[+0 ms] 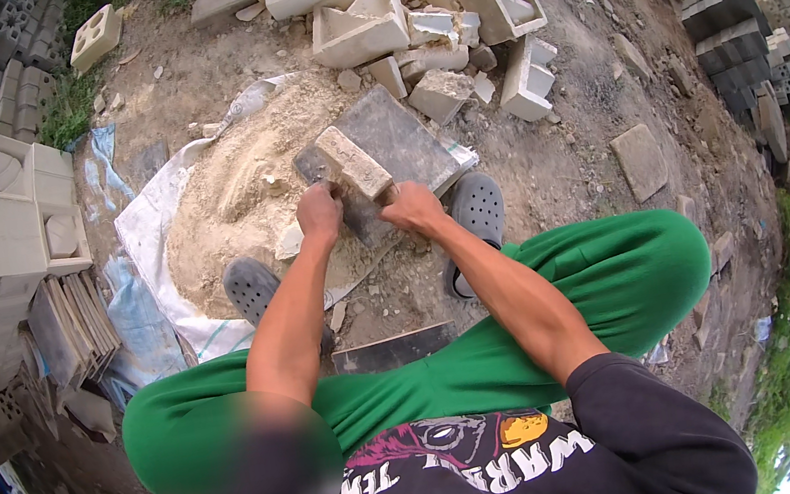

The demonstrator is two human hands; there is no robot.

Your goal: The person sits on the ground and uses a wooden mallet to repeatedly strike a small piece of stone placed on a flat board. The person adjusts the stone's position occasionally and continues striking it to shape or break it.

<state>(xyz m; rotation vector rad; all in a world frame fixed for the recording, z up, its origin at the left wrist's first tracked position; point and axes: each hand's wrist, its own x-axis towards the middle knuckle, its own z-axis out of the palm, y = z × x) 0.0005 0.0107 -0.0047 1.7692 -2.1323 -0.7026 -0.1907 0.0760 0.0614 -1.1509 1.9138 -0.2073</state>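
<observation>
An oblong, dust-covered block [358, 163] sits at an angle over a dark flat slab [398, 125]; whether it is solid or a filled mould I cannot tell. My left hand [320, 213] is closed at its left side. Closed around its near end is my right hand [413, 208], where a short stub shows by the fingers. Both thumbs and fingertips are partly hidden. Left of the slab, a heap of pale sandy powder [230, 184] lies on a white woven sack [184, 312]. A pale broken chip [288, 242] rests beside my left hand.
Broken cream blocks [362, 24] pile up ahead. Stacked pale hollow blocks [11, 210] and leaning flat boards [73, 328] stand at left, grey stacked blocks [726, 29] at far right. My grey clogs [477, 210] flank the slab. A dark board [394, 350] lies between my legs.
</observation>
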